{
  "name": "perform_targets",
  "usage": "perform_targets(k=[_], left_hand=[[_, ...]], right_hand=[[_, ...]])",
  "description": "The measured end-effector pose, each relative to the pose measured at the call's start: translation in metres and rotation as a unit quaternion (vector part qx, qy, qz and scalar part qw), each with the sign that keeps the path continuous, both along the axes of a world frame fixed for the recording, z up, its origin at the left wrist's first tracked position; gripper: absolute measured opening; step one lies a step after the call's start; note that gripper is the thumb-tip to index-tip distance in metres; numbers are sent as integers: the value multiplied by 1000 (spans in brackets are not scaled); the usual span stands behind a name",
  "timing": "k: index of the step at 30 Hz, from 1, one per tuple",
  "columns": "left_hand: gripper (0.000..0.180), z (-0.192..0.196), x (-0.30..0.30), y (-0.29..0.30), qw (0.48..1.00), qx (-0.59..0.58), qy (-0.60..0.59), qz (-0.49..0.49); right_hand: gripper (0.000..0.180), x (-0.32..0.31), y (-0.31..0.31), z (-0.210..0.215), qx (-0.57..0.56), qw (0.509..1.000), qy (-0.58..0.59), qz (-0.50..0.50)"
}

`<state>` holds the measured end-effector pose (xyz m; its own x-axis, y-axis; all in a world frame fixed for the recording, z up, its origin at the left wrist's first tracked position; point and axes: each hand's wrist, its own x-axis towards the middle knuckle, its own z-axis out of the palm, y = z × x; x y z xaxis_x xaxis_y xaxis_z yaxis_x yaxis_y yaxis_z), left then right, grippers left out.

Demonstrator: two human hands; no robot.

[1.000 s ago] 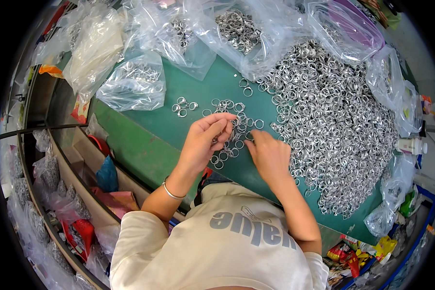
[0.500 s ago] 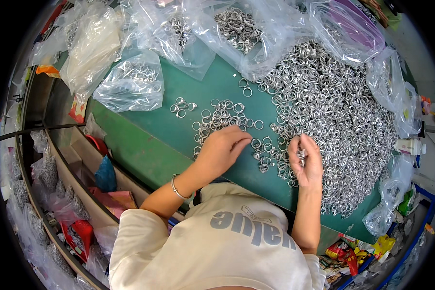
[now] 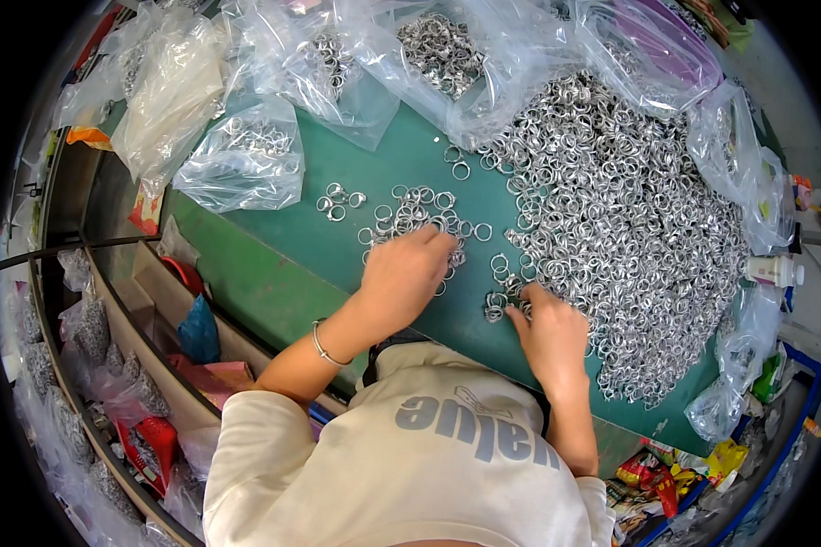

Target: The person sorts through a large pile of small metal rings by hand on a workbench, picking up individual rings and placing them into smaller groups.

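My left hand [image 3: 403, 278] lies over a small pile of silvery metal rings [image 3: 415, 211] on the green tabletop. Its fingers are bent together and point down at the pile's right edge; what they hold, if anything, is hidden. My right hand [image 3: 555, 335] is palm down beside the big heap of the same metal rings [image 3: 643, 228]. Thumb and forefinger reach round rings in a little cluster [image 3: 496, 304] between the two piles, while the other fingers curl out of sight. A few separate rings [image 3: 337, 202] rest left of the small pile.
Clear plastic bags [image 3: 243, 155] with rings line the table's far side. A purple bag [image 3: 670, 41] stands behind the heap, and a white bottle [image 3: 772, 271] is at the right edge. Drawers and shelves [image 3: 169, 319] with bagged parts stand at the left.
My left hand has moved left and slightly up, onto the small pile. My right hand has turned from palm up to palm down and come left and lower, to the little cluster.
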<state>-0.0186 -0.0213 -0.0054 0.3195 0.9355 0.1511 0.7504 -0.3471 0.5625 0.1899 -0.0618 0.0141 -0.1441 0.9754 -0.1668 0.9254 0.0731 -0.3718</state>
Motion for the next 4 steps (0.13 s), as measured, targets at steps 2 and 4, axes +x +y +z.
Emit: perform_targets(k=[2,4], left_hand=[[11,1,-4,2,999,6,-28,40],[10,-2,-8,4,997,0,-42,68]], right_hand=[[22,-9,-2,-6,-11,999,-27,16],[23,-21,1,-13,-19,1000,-18,14]])
